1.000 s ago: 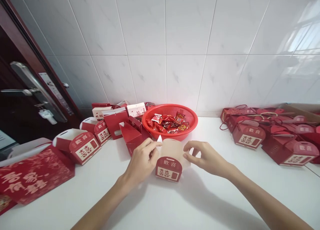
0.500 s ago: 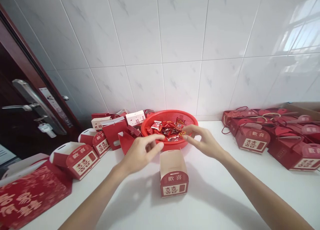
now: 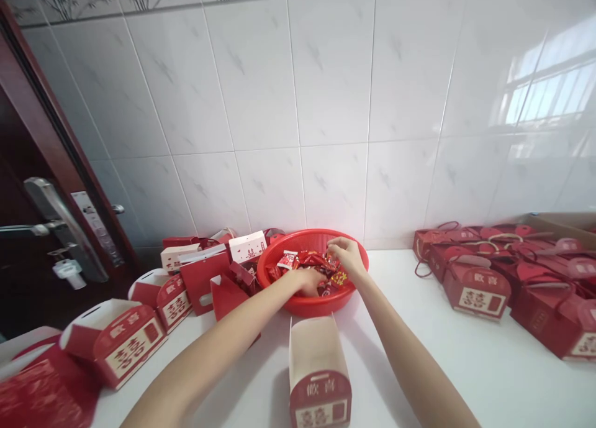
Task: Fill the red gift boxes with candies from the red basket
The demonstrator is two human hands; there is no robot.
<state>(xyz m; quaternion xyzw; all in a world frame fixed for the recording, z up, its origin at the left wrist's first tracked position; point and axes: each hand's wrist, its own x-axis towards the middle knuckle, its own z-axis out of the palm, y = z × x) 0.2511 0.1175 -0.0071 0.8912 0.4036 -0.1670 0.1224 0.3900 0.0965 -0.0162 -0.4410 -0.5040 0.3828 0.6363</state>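
Note:
A red plastic basket [image 3: 321,307] holds several small wrapped candies [image 3: 339,279], mostly red, with a white-and-red one [image 3: 289,259] at the left. My left hand [image 3: 310,282] reaches into the pile, its fingertips hidden among the wrappers. At the basket's right side my right hand [image 3: 347,254] is closed, thumb and fingers pinched on a wrapped candy that is mostly hidden. In front of the basket, between my forearms, stands a red-and-cream gift box [image 3: 320,378] with its top open.
Open red gift boxes [image 3: 118,341] line the left side, beside flatter red and white boxes [image 3: 205,276]. Closed red boxes with cord handles [image 3: 477,285] crowd the right, near a cardboard box [image 3: 565,223]. A tiled wall [image 3: 330,105] rises behind; a door handle [image 3: 67,229] is at far left.
Both hands have moved from above the basket's near edge into the candies. My right hand has closed its fingers. The view has tilted up, so everything sits lower.

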